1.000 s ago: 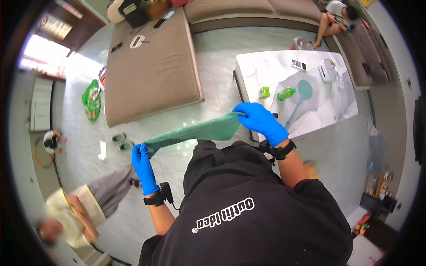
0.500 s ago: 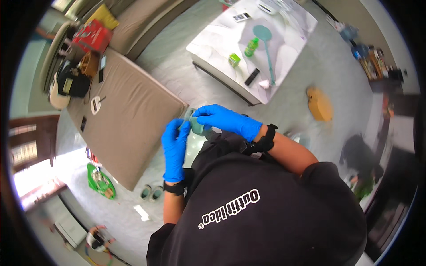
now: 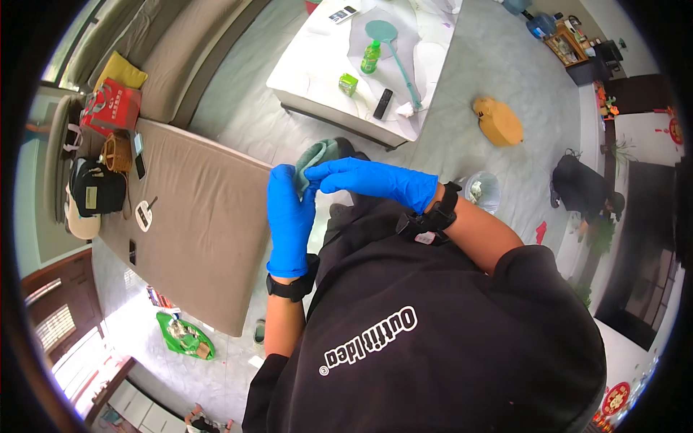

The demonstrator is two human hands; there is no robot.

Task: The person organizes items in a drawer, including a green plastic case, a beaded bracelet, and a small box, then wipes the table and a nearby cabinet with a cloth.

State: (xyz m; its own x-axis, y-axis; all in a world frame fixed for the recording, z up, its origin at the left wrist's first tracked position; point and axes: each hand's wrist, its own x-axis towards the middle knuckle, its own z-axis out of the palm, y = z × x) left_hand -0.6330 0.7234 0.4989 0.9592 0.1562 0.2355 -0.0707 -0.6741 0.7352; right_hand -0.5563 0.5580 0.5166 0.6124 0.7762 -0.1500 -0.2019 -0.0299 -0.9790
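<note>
Left hand point(image 3: 290, 222) pinching folded green cloth point(image 3: 317, 153); right hand point(image 3: 379, 180) meets it, fingers nearly straight, can't tell if gripping. Cloth was stretched wide 1 s ago, now bunched: both hands work one small bundle. Beyond: brown daybed point(image 3: 195, 216), then marble-look table point(image 3: 325, 76).

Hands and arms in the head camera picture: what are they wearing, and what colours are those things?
The left hand and right hand wear matching bright blue gloves. Above those, each wrist has a chunky black band. The forearms are bare, and the short sleeves are plain black. I can't see any cables.
</note>
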